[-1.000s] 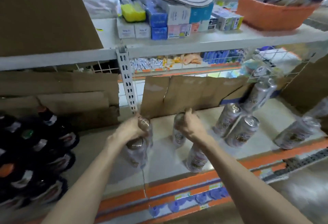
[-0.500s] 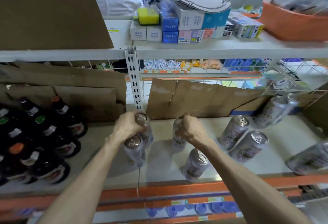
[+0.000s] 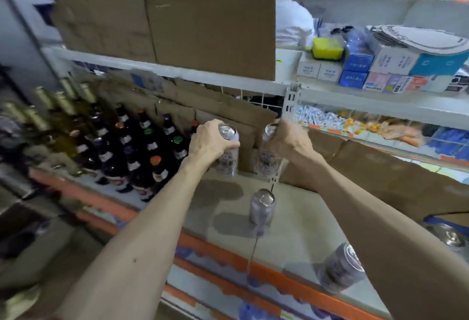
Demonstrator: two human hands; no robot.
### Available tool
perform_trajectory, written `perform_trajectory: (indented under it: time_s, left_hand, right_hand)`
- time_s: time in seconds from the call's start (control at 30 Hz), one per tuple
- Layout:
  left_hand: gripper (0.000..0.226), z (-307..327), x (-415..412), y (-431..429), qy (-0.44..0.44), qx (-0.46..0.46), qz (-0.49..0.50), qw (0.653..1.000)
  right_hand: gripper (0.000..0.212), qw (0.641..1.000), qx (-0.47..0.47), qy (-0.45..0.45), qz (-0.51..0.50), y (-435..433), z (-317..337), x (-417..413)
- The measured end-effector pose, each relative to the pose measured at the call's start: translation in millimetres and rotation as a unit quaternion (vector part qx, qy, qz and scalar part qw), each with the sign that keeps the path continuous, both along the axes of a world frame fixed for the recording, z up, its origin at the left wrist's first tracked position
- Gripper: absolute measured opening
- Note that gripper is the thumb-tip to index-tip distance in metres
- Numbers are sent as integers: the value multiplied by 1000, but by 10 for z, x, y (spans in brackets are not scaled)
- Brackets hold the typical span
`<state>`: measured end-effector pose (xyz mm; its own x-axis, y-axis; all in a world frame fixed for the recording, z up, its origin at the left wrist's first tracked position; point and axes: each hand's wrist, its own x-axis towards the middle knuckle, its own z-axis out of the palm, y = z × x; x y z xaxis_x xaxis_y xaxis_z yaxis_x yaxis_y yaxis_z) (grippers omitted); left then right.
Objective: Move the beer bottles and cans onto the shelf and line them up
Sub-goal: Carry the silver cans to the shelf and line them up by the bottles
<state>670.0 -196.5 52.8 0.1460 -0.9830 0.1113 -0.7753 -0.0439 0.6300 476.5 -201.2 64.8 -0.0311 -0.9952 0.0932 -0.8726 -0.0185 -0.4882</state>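
My left hand (image 3: pixel 210 143) grips the top of a silver beer can (image 3: pixel 227 159), upright near the back of the grey shelf (image 3: pixel 304 220), beside the dark bottles. My right hand (image 3: pixel 291 139) grips a second silver can (image 3: pixel 266 162) just to its right, in front of the shelf's white upright post. A third can (image 3: pixel 262 208) stands alone on the shelf in front of them. Another can (image 3: pixel 341 267) stands near the front edge at the right. Rows of dark beer bottles (image 3: pixel 142 152) with coloured caps fill the shelf's left part.
Cardboard sheets (image 3: pixel 210 22) line the back of both shelf levels. The upper shelf at right carries small boxes (image 3: pixel 355 66) and a yellow sponge (image 3: pixel 327 48). The front edge has an orange strip (image 3: pixel 215 246). A person in white (image 3: pixel 291 22) stands behind the shelving.
The view swung to the left, bringing more bottles into sight. Both hands carried their cans left and back toward the bottle rows, leaving the front can standing alone.
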Motion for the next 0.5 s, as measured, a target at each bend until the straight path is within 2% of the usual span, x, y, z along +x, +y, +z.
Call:
perform_trajectory:
  time_s: [0.27, 0.43, 0.5]
  left_hand:
    - [48, 187, 323, 8, -2, -6, 29, 1000]
    - [51, 82, 397, -161, 2, 11, 5, 1000]
    - [50, -12, 397, -283, -3, 24, -13, 1000]
  right_hand:
    - [28, 1000, -7, 1, 14, 24, 168, 357]
    - [29, 1000, 13, 5, -3, -64, 70, 455]
    - [36, 999, 25, 11, -15, -117, -16, 486]
